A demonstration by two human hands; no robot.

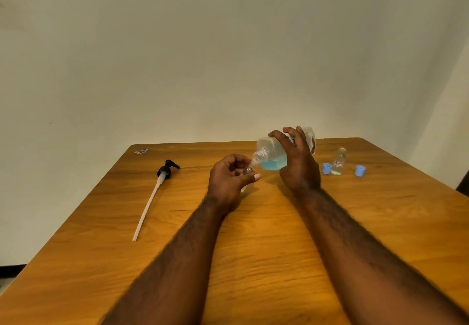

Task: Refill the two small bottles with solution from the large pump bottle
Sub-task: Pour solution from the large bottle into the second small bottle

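Two hands share one pour. The right hand [298, 165] wraps its fingers [279, 135] over the body of the large pump bottle [271, 151]. The bottle is tipped on its side above the table [253, 248], so the blue solution pools toward its open threaded neck. That neck meets the mouth of the first small bottle [247, 171]. The left hand [228, 178] grips this bottle in curled fingers [236, 158] and angles it up to catch the flow. Holding it off the surface probably makes lining up two narrow openings easier.

The pump head [166, 170], with its long dip tube, lies flat well to the left, taken off to free the neck. To the right the second small bottle [338, 162] stands upright and uncapped between two blue caps [327, 168], out of the way; how full it is I cannot tell.

The table is warm-grained wood set against a plain pale wall [228, 58]. A small label scrap [142, 151] lies near its far left corner.
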